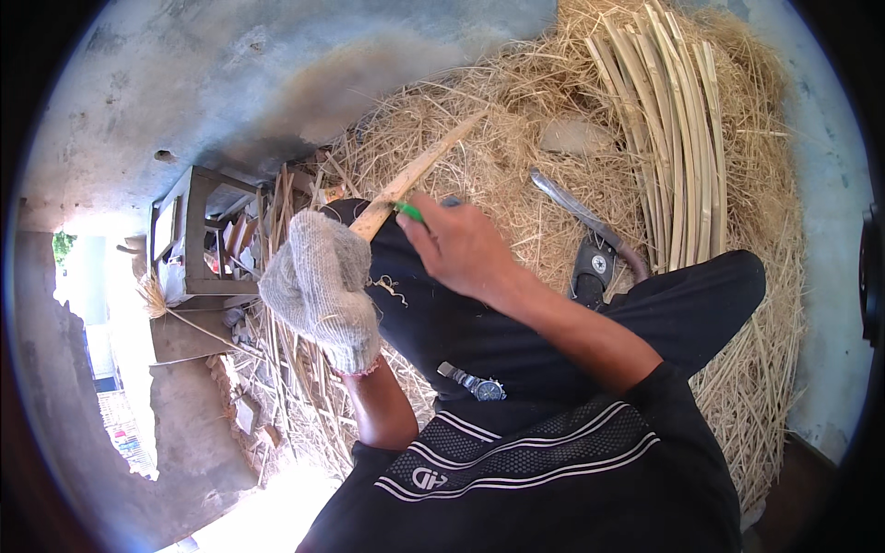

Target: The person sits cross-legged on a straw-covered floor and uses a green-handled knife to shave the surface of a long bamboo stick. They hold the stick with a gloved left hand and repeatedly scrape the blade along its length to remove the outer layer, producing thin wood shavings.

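My left hand, in a thick grey knit glove, is closed round the lower end of a long, pale wooden piece that tapers to a point away from me. My bare right hand is closed beside the wood, holding a small green-ended tool against its edge. Most of that tool is hidden by the fingers, so its kind does not show. Thin curled shavings lie on my dark trousers below the hands. A metal wristwatch rests on my lap.
Straw covers the floor. Ahead to the right lie a bundle of long pale strips and a knife with a long blade, near my black shoe. A cluttered grey frame stands at the left by the wall.
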Available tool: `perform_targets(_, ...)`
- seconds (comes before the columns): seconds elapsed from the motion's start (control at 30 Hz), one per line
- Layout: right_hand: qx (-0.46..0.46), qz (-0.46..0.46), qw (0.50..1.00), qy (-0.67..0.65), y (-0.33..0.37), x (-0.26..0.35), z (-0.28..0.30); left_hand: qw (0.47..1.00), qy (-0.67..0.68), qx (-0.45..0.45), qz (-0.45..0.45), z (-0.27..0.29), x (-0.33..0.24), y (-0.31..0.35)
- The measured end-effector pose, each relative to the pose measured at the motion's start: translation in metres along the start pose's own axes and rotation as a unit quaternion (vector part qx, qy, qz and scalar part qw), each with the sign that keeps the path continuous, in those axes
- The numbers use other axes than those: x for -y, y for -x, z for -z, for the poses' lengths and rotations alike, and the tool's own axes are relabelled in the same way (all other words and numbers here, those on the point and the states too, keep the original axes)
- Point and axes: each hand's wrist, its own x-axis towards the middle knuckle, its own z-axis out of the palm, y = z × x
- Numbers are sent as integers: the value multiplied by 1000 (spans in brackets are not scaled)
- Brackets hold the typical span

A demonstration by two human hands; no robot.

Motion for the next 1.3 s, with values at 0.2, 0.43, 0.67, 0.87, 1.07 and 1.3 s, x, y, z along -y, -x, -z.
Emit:
perform_targets(0.2, -57, -171, 977, 111, -1, -84, -20, 998, -15, 55, -28, -1, -6, 6)
perform_targets(0.43, -64, -42, 990, 117, -2, -79, -13, 998, 7, 56, -15, 4, 2, 6)
perform_targets(0.67, -52, -141, 973, 175, -27, -102, -38, 995, 73, -50, 51, 1, 0, -30)
perform_targets(0.87, -34, -120, 969, 215, -25, -98, -26, 997, 59, -49, 10, 3, 8, -22)
perform_targets(1.07, -44, -51, 982, 174, -27, -84, -25, 999, 43, -4, 22, 8, 3, -13)
perform_targets(1.3, -8, -224, 909, 351, -32, -236, -20, 998, -44, 53, -14, 0, -2, -5)
